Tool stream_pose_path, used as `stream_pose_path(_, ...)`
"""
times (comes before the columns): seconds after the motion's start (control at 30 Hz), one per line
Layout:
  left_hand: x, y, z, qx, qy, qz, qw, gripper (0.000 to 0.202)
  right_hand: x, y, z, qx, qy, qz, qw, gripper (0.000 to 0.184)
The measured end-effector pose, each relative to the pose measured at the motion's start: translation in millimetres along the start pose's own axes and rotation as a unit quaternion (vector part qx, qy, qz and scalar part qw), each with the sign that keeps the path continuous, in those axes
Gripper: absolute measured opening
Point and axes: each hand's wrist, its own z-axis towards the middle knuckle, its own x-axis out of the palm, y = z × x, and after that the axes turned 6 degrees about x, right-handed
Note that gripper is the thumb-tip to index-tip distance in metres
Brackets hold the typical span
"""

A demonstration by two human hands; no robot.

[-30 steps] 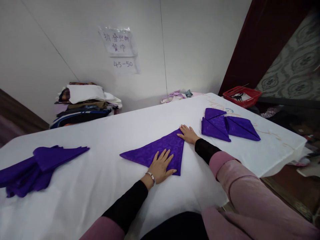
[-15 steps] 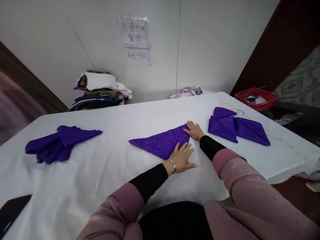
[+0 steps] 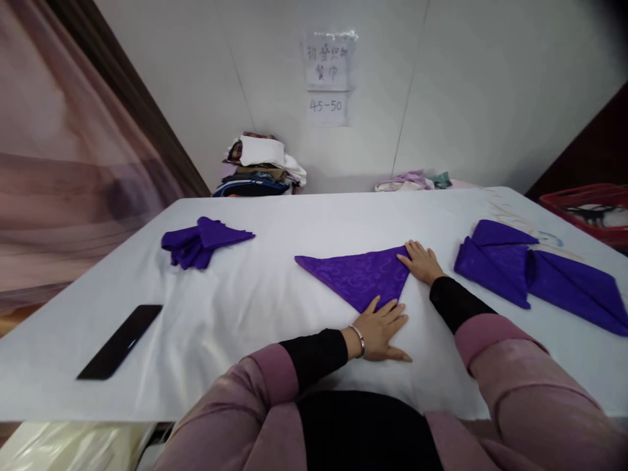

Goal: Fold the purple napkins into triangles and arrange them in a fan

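The cloth [image 3: 360, 271] lies just beyond the left hand [image 3: 381, 330], splayed at its near corner; the right hand [image 3: 422, 263] rests flat at its right corner.

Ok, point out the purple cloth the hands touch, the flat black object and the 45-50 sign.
Purple cloth [image 3: 360, 275], head view: middle of patterned face.
Flat black object [image 3: 120, 342], head view: top surface.
45-50 sign [image 3: 327, 106], head view: centre.

Apparently a plain indoor workroom: a white-draped surface [image 3: 275, 226] lies under the left hand [image 3: 381, 331]; beyond it, handwritten paper signs [image 3: 328, 82] hang on a panelled wall [image 3: 471, 98] and folded fabrics [image 3: 262, 167] stand stacked; a red basket [image 3: 586, 224] sits well right of the right hand [image 3: 423, 263].
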Motion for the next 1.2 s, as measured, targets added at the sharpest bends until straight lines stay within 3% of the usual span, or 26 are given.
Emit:
stream_pose_path(0.13,-1.2,-9.9,-20.1,0.003,-0.009,0.005,1.000,0.088,1.4,-1.5,-0.4,-0.010,0.002,-0.010,1.000,0.064)
stream_pose_path(0.2,-9.8,-5.6,-19.9,-0.019,-0.022,0.011,1.000,0.088,2.3,-2.4,0.0,-0.011,0.002,-0.013,1.000,0.065)
stream_pose_path(0.27,-23.4,9.4,-12.9,-0.062,-0.047,0.032,0.996,0.086,3.2,-3.1,0.6,-0.009,-0.001,-0.014,1.000,0.066)
stream_pose_path(0.4,-47.4,60.0,-0.1,-0.168,-0.051,0.068,0.982,0.088,4.5,-4.0,0.6,-0.009,-0.007,-0.024,1.000,0.066)
stream_pose_path(0.5,-48.5,90.6,-5.8,-0.244,-0.035,0.073,0.966,0.087,5.3,-4.9,0.4,-0.015,-0.011,-0.031,0.999,0.066)
stream_pose_path(0.57,-43.1,99.9,-14.1,-0.278,-0.023,0.062,0.958,0.089,5.7,-5.8,0.5,-0.017,-0.014,-0.035,0.999,0.065)
stream_pose_path(0.77,-32.4,97.7,-28.4,-0.336,-0.037,0.051,0.940,0.099,5.8,-9.2,0.5,-0.038,-0.005,-0.059,0.997,0.059)
stream_pose_path(1.2,-36.0,109.3,-50.4,-0.480,-0.054,0.077,0.872,0.101,7.8,-12.9,-1.0,-0.066,-0.012,-0.095,0.993,0.051)
